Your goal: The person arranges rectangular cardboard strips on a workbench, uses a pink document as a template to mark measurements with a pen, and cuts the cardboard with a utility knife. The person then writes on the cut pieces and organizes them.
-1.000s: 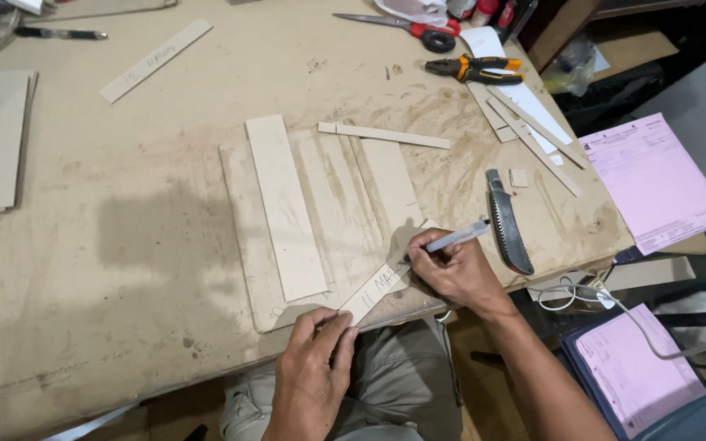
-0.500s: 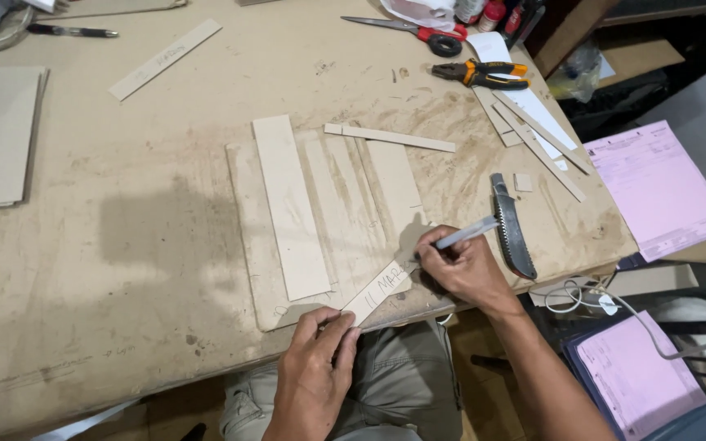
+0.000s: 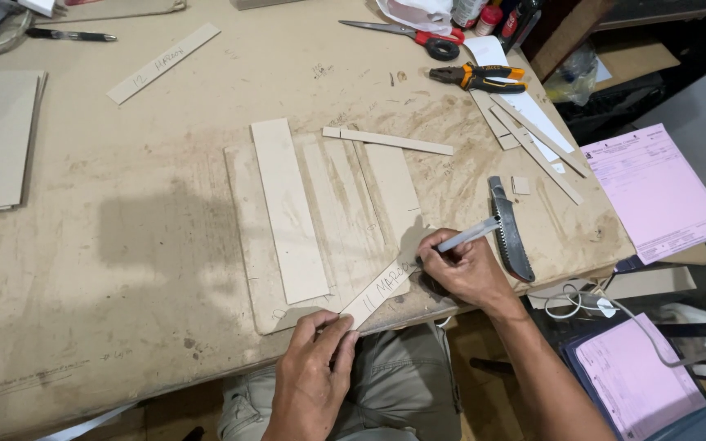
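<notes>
A narrow wooden strip (image 3: pixel 386 286) lies across the near edge of a flat board (image 3: pixel 243 245) on the workbench (image 3: pixel 124 245), spanning the gap between the two hands. Its near, lower end sits under the left hand (image 3: pixel 314 377), and its far end runs up to the right hand (image 3: pixel 466 269). The left hand comes in from below the table edge, palm down, with its fingertips (image 3: pixel 338 328) pressed on the strip's end, pinning it to the board. The right hand rests on its heel just beside the strip, wrist angled in from the lower right, fingers curled and pinching a grey pen (image 3: pixel 469 235) whose tip meets the strip; the exact contact point is partly hidden by the fingers. The pen's barrel slants up and to the right. The strip's long axis runs diagonally, from lower left near the body to upper right, and dark handwriting runs along it. A small saw (image 3: pixel 510 229) lies just right of the right hand.
</notes>
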